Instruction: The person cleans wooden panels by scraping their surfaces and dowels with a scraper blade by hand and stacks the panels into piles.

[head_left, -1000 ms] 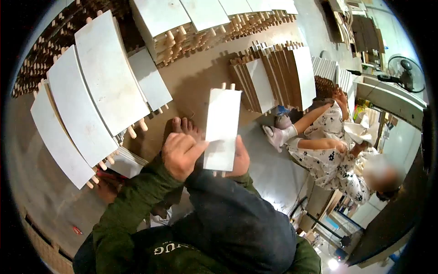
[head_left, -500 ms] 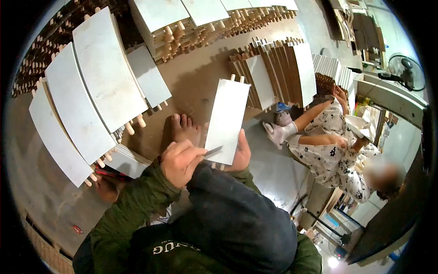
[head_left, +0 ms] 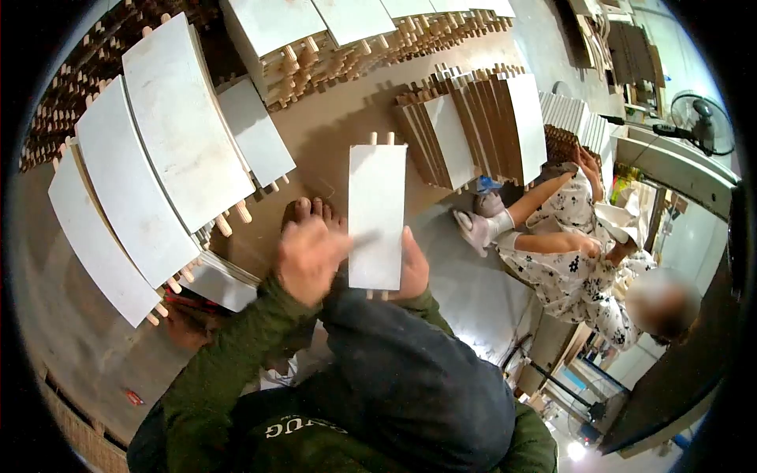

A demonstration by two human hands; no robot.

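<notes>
My right hand [head_left: 414,266] grips the lower right edge of a white board [head_left: 377,197], its fingers partly hidden behind it. Wooden dowels stick out of the board's top and bottom ends. On the left, my left hand [head_left: 310,256] is closed and smeared by motion. From it a thin grey blade [head_left: 367,238] reaches across the board's face; its handle is hidden in the fingers. The board stands nearly upright in view, above my dark-clothed knee [head_left: 410,347].
Large curved white panels [head_left: 185,118] with dowels lean at the left. Further stacks [head_left: 284,24] lie at the top, and upright boards [head_left: 453,142] stand on the right. A person in a patterned dress [head_left: 544,260] sits at the right, near a fan [head_left: 702,124].
The board has turned from a rightward tilt to nearly upright and shifted slightly left. My left hand and the blade have moved up a little and blurred.
</notes>
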